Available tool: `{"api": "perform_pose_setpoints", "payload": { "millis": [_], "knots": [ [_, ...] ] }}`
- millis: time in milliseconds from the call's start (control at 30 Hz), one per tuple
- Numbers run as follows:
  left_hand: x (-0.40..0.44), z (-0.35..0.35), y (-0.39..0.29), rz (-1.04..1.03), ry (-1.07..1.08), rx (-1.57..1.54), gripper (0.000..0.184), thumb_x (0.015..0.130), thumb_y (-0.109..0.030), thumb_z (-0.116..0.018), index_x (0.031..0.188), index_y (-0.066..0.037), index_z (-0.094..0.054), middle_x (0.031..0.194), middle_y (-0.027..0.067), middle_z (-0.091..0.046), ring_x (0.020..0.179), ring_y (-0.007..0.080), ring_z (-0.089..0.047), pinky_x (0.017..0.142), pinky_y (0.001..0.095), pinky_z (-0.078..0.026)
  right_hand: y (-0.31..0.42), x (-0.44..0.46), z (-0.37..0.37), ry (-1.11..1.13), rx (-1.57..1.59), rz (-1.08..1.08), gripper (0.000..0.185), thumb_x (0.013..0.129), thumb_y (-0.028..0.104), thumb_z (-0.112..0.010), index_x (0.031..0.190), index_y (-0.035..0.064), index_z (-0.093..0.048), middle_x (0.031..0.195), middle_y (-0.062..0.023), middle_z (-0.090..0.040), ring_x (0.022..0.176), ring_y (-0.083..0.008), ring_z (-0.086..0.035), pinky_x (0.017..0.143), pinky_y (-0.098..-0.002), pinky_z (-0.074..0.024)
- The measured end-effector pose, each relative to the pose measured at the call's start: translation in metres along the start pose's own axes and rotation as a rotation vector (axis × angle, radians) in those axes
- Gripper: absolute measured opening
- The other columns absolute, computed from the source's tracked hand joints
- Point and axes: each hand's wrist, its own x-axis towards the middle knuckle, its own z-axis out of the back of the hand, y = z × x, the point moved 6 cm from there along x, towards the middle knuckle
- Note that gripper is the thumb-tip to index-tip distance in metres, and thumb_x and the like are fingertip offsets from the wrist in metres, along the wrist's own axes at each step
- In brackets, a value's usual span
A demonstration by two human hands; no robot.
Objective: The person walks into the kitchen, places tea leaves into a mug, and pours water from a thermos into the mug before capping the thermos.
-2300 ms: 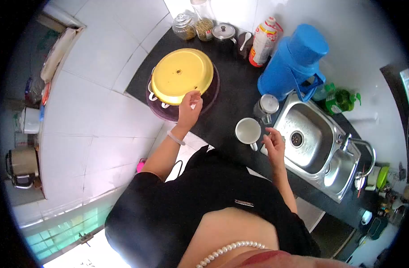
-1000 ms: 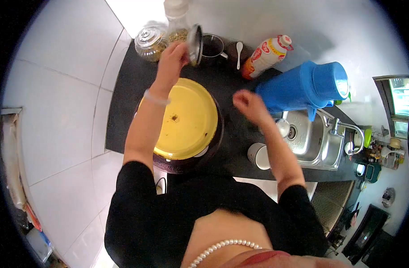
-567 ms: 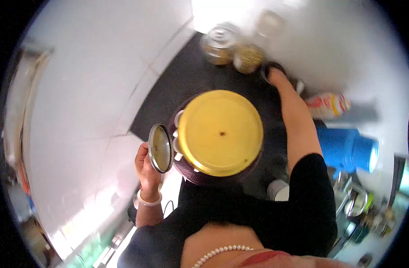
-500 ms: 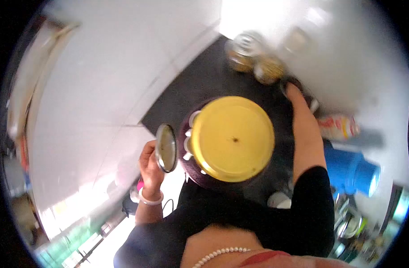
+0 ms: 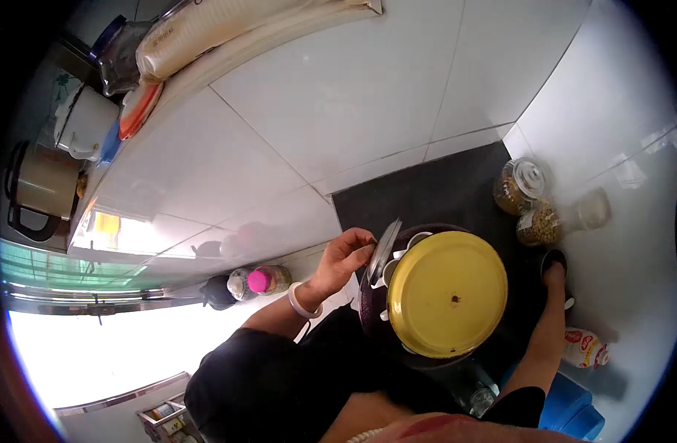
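Note:
My left hand (image 5: 347,260) pinches a small round lid (image 5: 384,252) with a metal rim, held tilted almost on edge. This lid is beside the left side of a round yellow enamel tray (image 5: 445,295), which looks bottom up. White cups (image 5: 419,239) peek out from under the tray, inside a dark purple basket (image 5: 371,314). Over by the right wall, my right hand (image 5: 554,275) reaches into or against a dark, round-mouthed container (image 5: 551,258). Its fingers are hidden there, so what they hold cannot be seen.
Two glass jars (image 5: 539,223) of dry food stand in the back corner. A red-and-white packet (image 5: 583,347) and a blue container (image 5: 571,410) line the right wall. Pink-lidded bottles (image 5: 261,280) stand left. Above, a shelf carries stacked cups (image 5: 205,33) and pots (image 5: 43,188).
The view has swung left, bringing the shelf and window into sight. My left hand has turned the lid and brought it against or close to the tray's edge. My right hand stays by the dark container.

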Motion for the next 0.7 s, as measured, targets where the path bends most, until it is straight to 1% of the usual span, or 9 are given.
{"api": "perform_pose_setpoints", "payload": {
  "millis": [133,167,233,300,400,467,567,667,700],
  "knots": [
    [-0.004,0.002,0.001,0.031,-0.052,0.076,0.018,0.085,-0.008,-0.053,0.102,-0.003,-0.051,0.086,-0.0009,-0.053,0.078,0.0065,-0.048,0.069,0.0214,-0.040,-0.006,-0.004,0.011,-0.334,0.284,0.154,0.030,0.084,0.009,-0.044,0.108,-0.0041,-0.055,0.111,-0.0238,-0.054,0.102,-0.0381,-0.051,0.086,-0.0403,-0.0427],
    [-0.005,0.009,0.013,0.030,-0.056,0.061,0.019,0.084,-0.007,-0.053,0.103,-0.003,-0.052,0.089,-0.0012,-0.053,0.079,0.0063,-0.047,0.070,0.0211,-0.039,-0.038,0.045,-0.021,-0.395,0.255,0.257,0.028,0.085,0.011,-0.042,0.106,-0.0029,-0.056,0.108,-0.0227,-0.055,0.098,-0.0379,-0.052,0.083,-0.0403,-0.0435],
    [-0.008,0.010,0.012,-0.007,-0.090,0.057,0.019,0.084,-0.008,-0.051,0.102,-0.003,-0.054,0.091,0.0000,-0.055,0.081,0.0072,-0.048,0.074,0.0208,-0.039,-0.018,0.001,0.004,-0.464,0.215,0.168,0.026,0.082,0.009,-0.044,0.102,0.0000,-0.058,0.103,-0.0213,-0.057,0.095,-0.0378,-0.053,0.081,-0.0418,-0.0435],
    [-0.008,-0.003,-0.001,-0.046,-0.043,-0.007,0.018,0.086,-0.009,-0.048,0.102,-0.001,-0.054,0.093,0.0016,-0.056,0.086,0.0077,-0.050,0.077,0.0217,-0.040,-0.047,0.037,-0.023,-0.623,0.220,0.252,0.027,0.078,0.009,-0.047,0.101,0.0032,-0.059,0.099,-0.0210,-0.059,0.094,-0.0384,-0.054,0.080,-0.0435,-0.0437],
    [-0.013,-0.004,0.002,-0.080,-0.109,-0.013,0.018,0.087,-0.010,-0.046,0.101,-0.001,-0.052,0.090,0.0032,-0.058,0.080,0.0092,-0.053,0.072,0.0220,-0.043,-0.025,-0.001,0.011,-0.621,0.303,0.183,0.027,0.072,0.009,-0.053,0.096,0.0071,-0.064,0.096,-0.0178,-0.061,0.091,-0.0361,-0.056,0.080,-0.0410,-0.0444],
    [-0.012,-0.007,0.002,-0.079,-0.080,-0.046,0.019,0.088,-0.011,-0.045,0.102,0.000,-0.051,0.091,0.0045,-0.058,0.082,0.0106,-0.054,0.072,0.0235,-0.045,-0.037,-0.002,0.007,-0.631,0.428,0.007,0.025,0.073,0.009,-0.057,0.097,0.0051,-0.064,0.094,-0.0165,-0.062,0.084,-0.0309,-0.061,0.073,-0.0377,-0.0482],
    [-0.013,-0.011,0.004,-0.061,-0.085,-0.007,0.022,0.088,-0.014,-0.045,0.104,0.000,-0.049,0.094,0.0067,-0.058,0.085,0.0137,-0.056,0.073,0.0265,-0.046,-0.050,0.006,-0.009,-0.389,1.102,-0.107,0.023,0.078,0.001,-0.055,0.100,-0.0010,-0.059,0.097,-0.0156,-0.058,0.081,-0.0248,-0.061,0.069,-0.0309,-0.0519],
    [-0.010,0.011,0.021,-0.045,0.114,-0.032,0.042,0.090,-0.022,-0.042,0.125,0.001,-0.039,0.122,0.0150,-0.048,0.111,0.0270,-0.048,0.093,0.0400,-0.040,-0.044,-0.018,-0.004,-0.336,1.790,-0.140,0.022,0.079,-0.006,-0.053,0.102,-0.0057,-0.053,0.097,-0.0151,-0.055,0.084,-0.0252,-0.059,0.068,-0.0301,-0.0551],
    [-0.010,-0.006,0.010,-0.016,-0.072,-0.035,0.032,0.088,-0.019,-0.043,0.112,0.002,-0.046,0.106,0.0114,-0.055,0.094,0.0200,-0.056,0.079,0.0315,-0.047,-0.046,-0.024,-0.003,-0.370,1.882,-0.121,0.022,0.079,-0.008,-0.053,0.101,-0.0073,-0.052,0.096,-0.0157,-0.055,0.086,-0.0270,-0.058,0.068,-0.0314,-0.0562]
  ]
}}
